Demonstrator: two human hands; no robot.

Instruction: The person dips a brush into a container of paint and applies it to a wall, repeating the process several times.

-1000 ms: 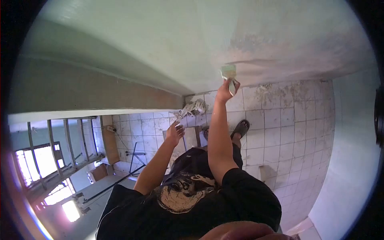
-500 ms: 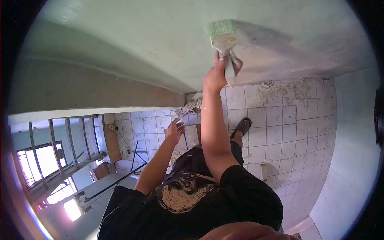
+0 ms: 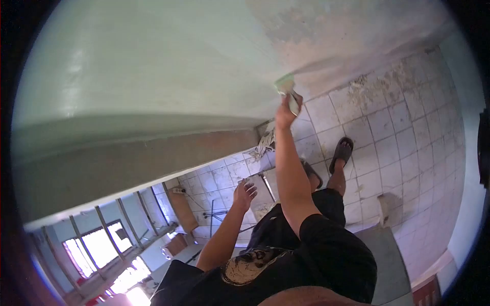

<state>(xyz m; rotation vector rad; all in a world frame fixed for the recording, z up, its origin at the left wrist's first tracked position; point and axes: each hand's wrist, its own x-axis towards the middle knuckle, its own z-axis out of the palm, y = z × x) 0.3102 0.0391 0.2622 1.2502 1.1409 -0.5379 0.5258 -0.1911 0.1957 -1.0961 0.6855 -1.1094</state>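
My right hand is closed around the handle of a wide flat paintbrush. Pale green paint coats its bristles, which are against the lower part of the wall near the floor. The wall is pale green, with a patchy pinkish-grey area to the right of the brush. Away from the wall, my left hand hangs over the floor, its fingers loosely curled and apart, holding nothing. Crumpled, rag-like material lies in the corner between the two hands.
White floor tiles carry paint stains and debris along the wall. A thick ledge juts out at left, above a barred opening. A board is by my legs; a grey surface is at lower right. My sandalled foot stands on the tiles.
My view has turned and shifted. The brush in my right hand has moved down the wall, closer to the floor edge. My left hand still hangs free.
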